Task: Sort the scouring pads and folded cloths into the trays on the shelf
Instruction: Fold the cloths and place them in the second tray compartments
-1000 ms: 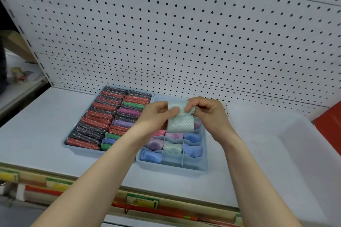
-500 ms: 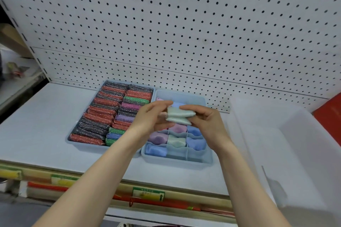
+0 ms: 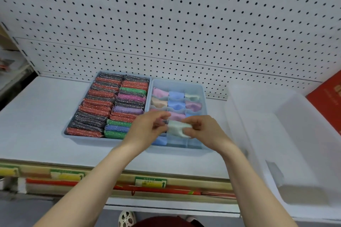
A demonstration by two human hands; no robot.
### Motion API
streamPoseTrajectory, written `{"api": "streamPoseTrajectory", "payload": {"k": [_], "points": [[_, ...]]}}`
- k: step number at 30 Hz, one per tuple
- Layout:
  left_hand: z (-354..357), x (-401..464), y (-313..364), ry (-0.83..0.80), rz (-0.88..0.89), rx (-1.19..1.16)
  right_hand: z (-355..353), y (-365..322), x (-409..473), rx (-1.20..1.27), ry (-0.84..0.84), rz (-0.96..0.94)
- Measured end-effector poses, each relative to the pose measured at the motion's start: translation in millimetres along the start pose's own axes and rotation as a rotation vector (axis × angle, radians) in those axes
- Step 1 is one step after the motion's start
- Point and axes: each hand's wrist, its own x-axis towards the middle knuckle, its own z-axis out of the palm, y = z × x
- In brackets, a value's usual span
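**Mint cloth over the divided tray**

Our right hand (image 3: 203, 131) pinches the folded mint cloth (image 3: 178, 128), keeping the fold tight. Our left hand (image 3: 145, 131), fingers curled just beside it, blurred; hold uncertain. Divided tray (image 3: 203, 90) lies directly beneath, scouring pads (image 3: 103, 105) beyond our left.

No legible wording anywhere: only blurred marks with a dark upward arrow on the green-and-yellow price label (image 3: 150, 182) at the shelf's front edge, a similar smeared label (image 3: 67, 175) further left, and unreadable gold characters on the red cardboard box (image 3: 330, 97) at far right.
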Motion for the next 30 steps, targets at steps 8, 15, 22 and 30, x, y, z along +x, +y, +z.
{"api": "streamPoseTrajectory", "payload": {"k": [8, 15, 22, 30], "points": [[8, -8, -32, -0.072, 0.257, 0.556, 30, 23, 5, -0.434, 0.011, -0.054], [7, 2, -21, -0.212, 0.152, 0.677, 25, 10, 13, -0.805, -0.071, -0.098], [9, 3, -25, -0.191, 0.136, 0.649, 46, 6, 26, -1.032, -0.09, -0.124], [22, 14, -1, -0.134, 0.108, 0.7, -42, 3, -17, -0.126, 0.206, -0.023]]}}
